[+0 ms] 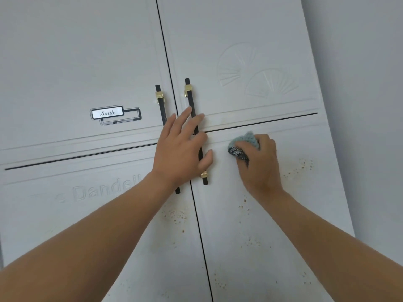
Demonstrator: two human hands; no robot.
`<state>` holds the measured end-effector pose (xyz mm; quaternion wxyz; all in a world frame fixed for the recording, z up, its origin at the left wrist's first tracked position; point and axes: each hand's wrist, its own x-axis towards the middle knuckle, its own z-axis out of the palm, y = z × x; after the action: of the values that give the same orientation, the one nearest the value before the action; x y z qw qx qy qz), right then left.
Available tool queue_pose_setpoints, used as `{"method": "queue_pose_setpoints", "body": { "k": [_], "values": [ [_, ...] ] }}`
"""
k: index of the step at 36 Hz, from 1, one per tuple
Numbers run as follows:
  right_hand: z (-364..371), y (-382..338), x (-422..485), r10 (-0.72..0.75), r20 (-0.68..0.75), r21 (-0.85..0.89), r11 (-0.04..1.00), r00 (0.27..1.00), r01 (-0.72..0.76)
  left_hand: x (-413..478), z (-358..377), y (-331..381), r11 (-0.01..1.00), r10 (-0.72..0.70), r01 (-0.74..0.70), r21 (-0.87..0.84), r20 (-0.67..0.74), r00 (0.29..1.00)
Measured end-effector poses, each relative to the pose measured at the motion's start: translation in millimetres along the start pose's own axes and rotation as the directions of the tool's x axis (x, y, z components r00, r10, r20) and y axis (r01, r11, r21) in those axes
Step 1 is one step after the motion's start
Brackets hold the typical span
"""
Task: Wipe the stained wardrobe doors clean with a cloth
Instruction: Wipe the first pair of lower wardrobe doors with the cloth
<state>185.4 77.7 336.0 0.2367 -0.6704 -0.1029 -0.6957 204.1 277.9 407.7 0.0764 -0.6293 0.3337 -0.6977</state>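
Pale grey wardrobe doors (250, 247) filled the view, brown stains (302, 166) speckling their lower panels. The right hand (259, 162) clenched a bunched blue cloth (244, 141) against the right door; the nearest speckles lay just right of it. The left hand (183, 147) rested flat and released over the right door's black handle (193, 110).

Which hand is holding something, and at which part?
The right hand grips a bunched cloth around its middle, against the door. The left hand holds nothing; it lies flat over the handles.

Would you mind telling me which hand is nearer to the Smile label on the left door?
Left. The left hand rests by the handles, just right of the Smile label; the right hand is farther right.
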Motion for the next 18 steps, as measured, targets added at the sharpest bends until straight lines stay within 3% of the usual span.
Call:
{"method": "queue_pose_setpoints", "body": {
  "k": [2,4,5,7,9,10,13,14,15,18],
  "values": [
    [19,-16,-23,0.027,-0.025,0.026,0.999,0.999,-0.026,-6,-3,-4,1.000,-0.004,0.004,0.028,0.005,1.000],
    [26,-21,-54,-0.110,0.067,0.008,0.994,0.992,0.110,-4,-1,-4,1.000,0.001,-0.001,0.027,-0.003,1.000],
    [27,-22,-71,-0.248,0.138,0.011,0.968,0.959,0.249,-2,0,-2,1.000,0.001,-0.001,0.024,-0.006,1.000],
    [22,-17,-94,-0.508,0.295,0.029,0.851,0.809,0.524,3,2,1,1.000,0.008,-0.007,0.017,-0.016,1.000],
    [18,-14,-93,-0.608,0.338,0.041,0.772,0.719,0.634,5,3,1,1.000,0.021,-0.021,0.018,-0.031,0.999],
    [18,-13,-88,-0.580,0.338,0.027,0.793,0.741,0.609,5,3,0,0.999,0.027,-0.026,0.018,-0.035,0.999],
    [21,-15,-80,-0.348,0.216,0.007,0.935,0.912,0.355,5,2,0,0.999,0.024,-0.023,0.027,-0.035,0.999],
    [24,-18,-83,-0.332,0.188,-0.007,0.941,0.924,0.340,4,2,0,0.999,0.023,-0.022,0.032,-0.033,0.999],
    [25,-21,-89,-0.391,0.198,0.006,0.918,0.899,0.397,4,1,1,0.999,0.021,-0.020,0.036,-0.030,0.999],
    [21,-16,-100,-0.637,0.321,0.055,0.752,0.701,0.657,3,2,2,0.999,0.019,-0.018,0.033,-0.032,0.999]
  ]
}}
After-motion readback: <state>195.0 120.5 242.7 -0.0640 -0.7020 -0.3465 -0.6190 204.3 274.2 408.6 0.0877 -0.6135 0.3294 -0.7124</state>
